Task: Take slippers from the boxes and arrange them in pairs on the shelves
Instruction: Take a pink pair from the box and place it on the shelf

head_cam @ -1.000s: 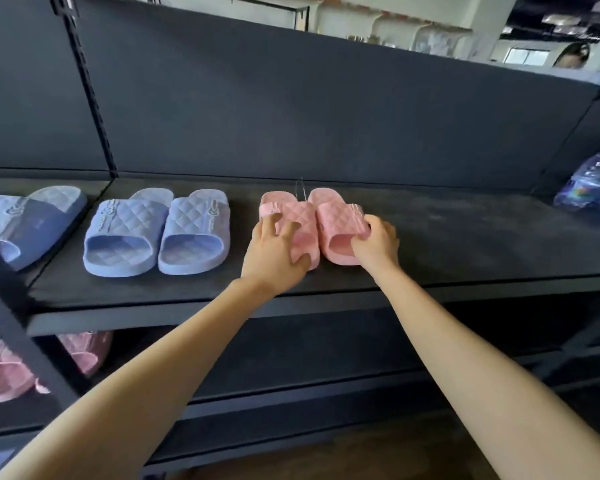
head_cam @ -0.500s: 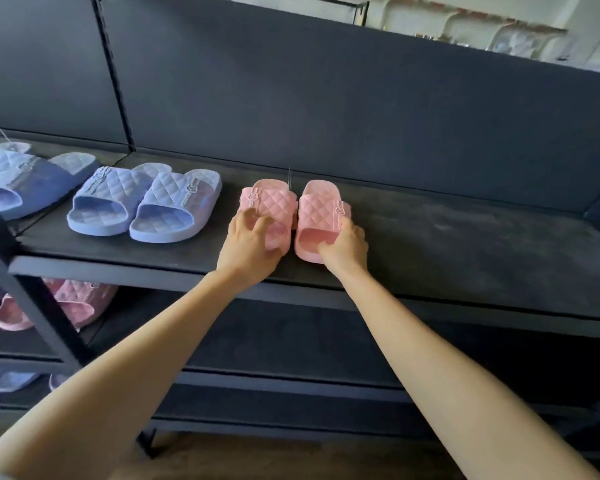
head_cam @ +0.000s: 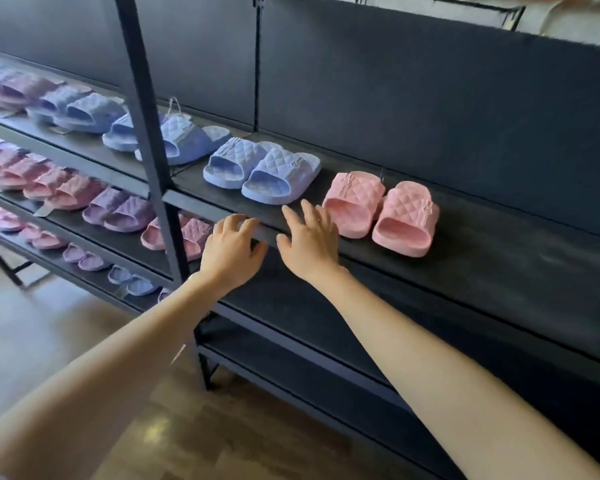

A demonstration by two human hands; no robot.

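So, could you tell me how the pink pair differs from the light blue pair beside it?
The pink pair is pink, the blue pair light blue. The pink pair lies right of the blue pair, with bare shelf beyond it; the blue pair has more blue slippers at its left. Both are quilted slides, set side by side.

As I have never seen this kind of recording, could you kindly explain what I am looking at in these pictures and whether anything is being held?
There is no machine here: these are a person's two bare hands. Every picture comes from one wide-angle camera worn on the head, looking forward and down. On the dark shelf a pink pair of slippers sits beside a blue pair; more pairs sit lower down. The left hand and right hand are open near the shelf's front edge, holding nothing.
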